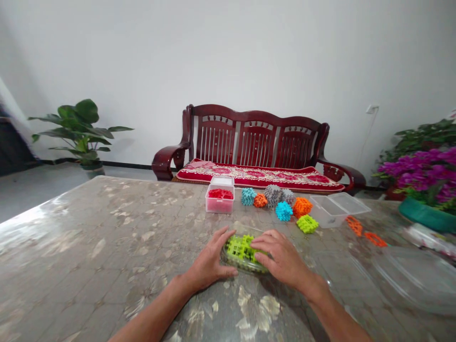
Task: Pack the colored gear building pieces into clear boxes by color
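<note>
Both my hands rest on a transparent plastic box of lime-green interlocking blocks, near the table's front. My left hand cups its left side, and my right hand lies with its fingers over the right part of the lid or rim. Just beyond them sits a lime-green block ball. Farther back are a cyan block ball, an orange block ball and a grey block ball. A small transparent box of red pieces stands to their left.
A transparent tub and loose orange pieces lie to the right, with a transparent lid nearer the right edge. The marble-patterned table extends left. A green flowerpot stands at the far right; a dark red wooden bench stands beyond the table.
</note>
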{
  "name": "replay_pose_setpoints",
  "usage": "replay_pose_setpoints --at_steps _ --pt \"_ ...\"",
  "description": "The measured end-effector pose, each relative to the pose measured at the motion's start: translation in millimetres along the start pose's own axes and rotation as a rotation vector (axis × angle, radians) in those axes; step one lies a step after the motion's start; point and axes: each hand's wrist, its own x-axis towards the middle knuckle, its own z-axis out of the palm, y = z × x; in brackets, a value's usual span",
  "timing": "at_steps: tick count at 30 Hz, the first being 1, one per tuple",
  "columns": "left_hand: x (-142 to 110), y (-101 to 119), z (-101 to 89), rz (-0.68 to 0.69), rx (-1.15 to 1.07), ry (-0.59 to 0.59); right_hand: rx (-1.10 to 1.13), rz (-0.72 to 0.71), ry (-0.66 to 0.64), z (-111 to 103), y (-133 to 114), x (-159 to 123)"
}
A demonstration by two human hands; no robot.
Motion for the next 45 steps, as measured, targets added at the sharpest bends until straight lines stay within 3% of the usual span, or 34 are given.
replay_pose_setpoints --at_steps 2,4,7,9,14,19,27,31,34,38,45 --pt "0 -1 0.3 0.002 0.001 0.014 0.053 0.017 0.069 2 9 2" --pt "-1 -2 0.5 0.007 0.005 0.029 0.090 0.094 0.228 2 26 3" --pt "-1 -3 0.3 0.006 0.007 0.048 0.015 0.305 0.540 -6 65 -1" --pt "-1 -2 -0.1 0.004 0.007 0.060 -0.134 0.449 0.639 -15 91 -7" --pt "0 -2 -0.9 0.019 0.007 0.090 -0.498 0.751 0.571 -33 132 -29" --pt "0 -2 -2.1 0.007 0.024 0.117 -0.582 0.861 0.478 -31 148 -37" --pt "0 0 -3.0 0.003 0.026 0.123 -0.538 0.856 0.420 -28 151 -33" --pt "-1 2 -3.9 -0.007 0.032 0.113 -0.462 0.824 0.523 -32 147 -30" --pt "-1 3 -4.5 -0.010 0.035 0.114 -0.214 0.685 0.583 -32 137 -23" --pt "-1 3 -3.9 0.005 0.038 0.127 0.088 0.406 0.444 -26 102 -12" --pt "-2 2 -2.6 0.018 0.034 0.148 0.051 0.179 0.150 -17 34 -4"
